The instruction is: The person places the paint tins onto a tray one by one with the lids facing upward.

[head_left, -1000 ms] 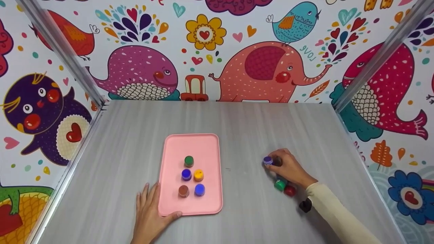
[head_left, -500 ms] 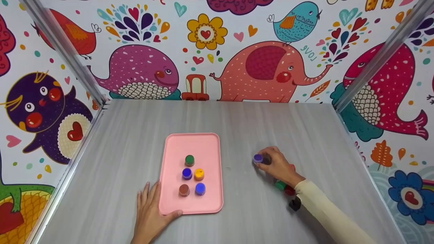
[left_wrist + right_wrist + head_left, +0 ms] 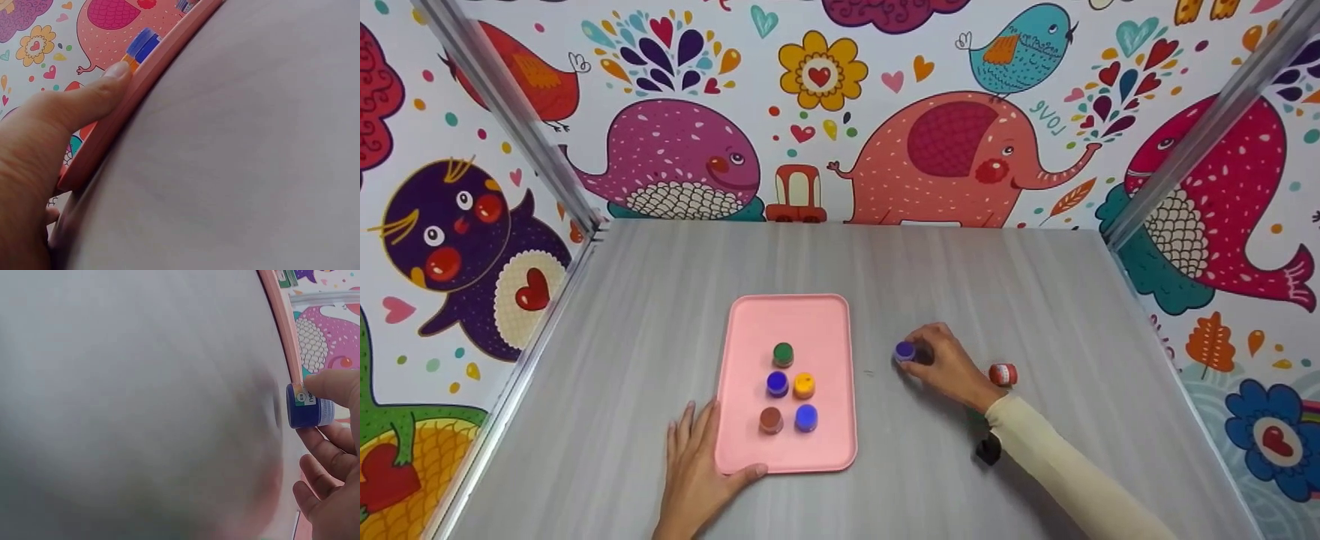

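Observation:
My right hand [image 3: 951, 369] pinches a small purple-lidded paint jar [image 3: 905, 352] between thumb and fingers, right of the pink tray [image 3: 787, 319]. In the right wrist view this jar [image 3: 305, 406] shows dark blue sides and a label. Straight fingers of my left hand [image 3: 694, 476] lie along the tray's left side, and its thumb rests on the near rim. On the tray stand several paint jars: green [image 3: 783, 354], dark blue [image 3: 777, 384], yellow [image 3: 804, 385], brown [image 3: 771, 420] and lighter blue [image 3: 806, 418].
A red jar [image 3: 1003, 374] lies on its side behind the right forearm. Part of a green jar [image 3: 976, 418] shows under the right wrist; the sleeve hides things there. Patterned walls [image 3: 945, 165] border the grey table [image 3: 660, 300] at the back and sides.
The right hand has moved left towards the tray with the purple jar, and its forearm now covers most of the green and red jars beneath. The left hand and tray stay put.

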`<action>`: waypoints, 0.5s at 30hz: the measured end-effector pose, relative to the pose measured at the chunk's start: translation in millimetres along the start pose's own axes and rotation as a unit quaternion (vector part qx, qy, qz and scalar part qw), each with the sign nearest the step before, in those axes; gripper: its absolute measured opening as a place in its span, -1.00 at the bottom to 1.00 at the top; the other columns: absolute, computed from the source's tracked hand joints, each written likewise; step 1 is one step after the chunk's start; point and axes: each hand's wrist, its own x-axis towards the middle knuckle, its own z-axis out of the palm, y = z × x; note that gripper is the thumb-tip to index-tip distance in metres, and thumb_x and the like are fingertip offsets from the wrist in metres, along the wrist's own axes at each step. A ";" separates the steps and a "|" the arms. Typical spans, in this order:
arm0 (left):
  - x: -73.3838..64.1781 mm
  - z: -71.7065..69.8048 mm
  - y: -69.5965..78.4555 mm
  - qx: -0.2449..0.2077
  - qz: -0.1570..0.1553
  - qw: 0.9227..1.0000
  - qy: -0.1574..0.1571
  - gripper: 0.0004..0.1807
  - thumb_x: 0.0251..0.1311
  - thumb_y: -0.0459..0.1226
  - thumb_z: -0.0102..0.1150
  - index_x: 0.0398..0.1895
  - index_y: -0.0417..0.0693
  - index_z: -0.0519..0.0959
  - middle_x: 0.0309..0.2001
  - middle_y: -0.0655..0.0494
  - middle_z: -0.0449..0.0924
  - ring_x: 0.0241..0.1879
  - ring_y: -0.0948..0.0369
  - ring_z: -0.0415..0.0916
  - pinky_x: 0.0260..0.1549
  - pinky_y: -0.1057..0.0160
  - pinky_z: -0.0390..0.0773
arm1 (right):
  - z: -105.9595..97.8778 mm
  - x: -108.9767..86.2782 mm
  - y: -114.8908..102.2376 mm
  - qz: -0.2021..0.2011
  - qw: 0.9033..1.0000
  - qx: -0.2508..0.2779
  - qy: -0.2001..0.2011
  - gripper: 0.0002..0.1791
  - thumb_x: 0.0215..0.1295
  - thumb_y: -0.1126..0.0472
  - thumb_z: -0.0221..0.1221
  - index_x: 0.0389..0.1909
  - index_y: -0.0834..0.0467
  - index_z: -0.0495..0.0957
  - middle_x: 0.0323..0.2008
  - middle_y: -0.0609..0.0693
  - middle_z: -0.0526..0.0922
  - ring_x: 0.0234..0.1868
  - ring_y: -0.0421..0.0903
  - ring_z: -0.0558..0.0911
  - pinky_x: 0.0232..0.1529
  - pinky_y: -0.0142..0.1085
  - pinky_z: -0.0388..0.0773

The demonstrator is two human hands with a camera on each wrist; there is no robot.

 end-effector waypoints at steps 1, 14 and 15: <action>-0.3 -0.2 -0.3 -0.001 0.000 1.000 0.001 0.50 -0.07 0.49 0.55 0.73 -0.27 0.15 0.64 -0.35 0.25 0.69 -0.42 -0.15 0.64 -0.51 -0.32 | 3.0 1.4 -1.0 -0.006 1.000 -0.001 0.000 -0.68 0.34 0.24 0.56 0.03 0.12 0.70 0.07 0.03 0.58 0.12 -0.05 0.58 0.23 -0.10 0.67; -1.4 4.3 -2.5 -0.005 0.026 0.999 0.035 0.48 -0.08 0.44 0.59 0.70 -0.34 0.20 0.62 -0.38 0.28 0.68 -0.43 -0.11 0.63 -0.50 -0.25 | 32.5 19.8 -14.5 -0.048 0.999 0.004 -0.005 -0.65 0.34 0.28 0.55 0.07 0.14 0.67 0.07 0.04 0.58 0.13 -0.03 0.59 0.20 -0.09 0.69; -1.5 4.8 -3.0 -0.005 0.029 0.999 0.039 0.48 -0.09 0.43 0.59 0.69 -0.35 0.21 0.62 -0.38 0.29 0.67 -0.43 -0.10 0.63 -0.50 -0.24 | 33.8 21.2 -16.4 -0.052 0.999 0.007 -0.005 -0.64 0.34 0.28 0.55 0.07 0.15 0.67 0.07 0.04 0.58 0.13 -0.02 0.59 0.21 -0.08 0.68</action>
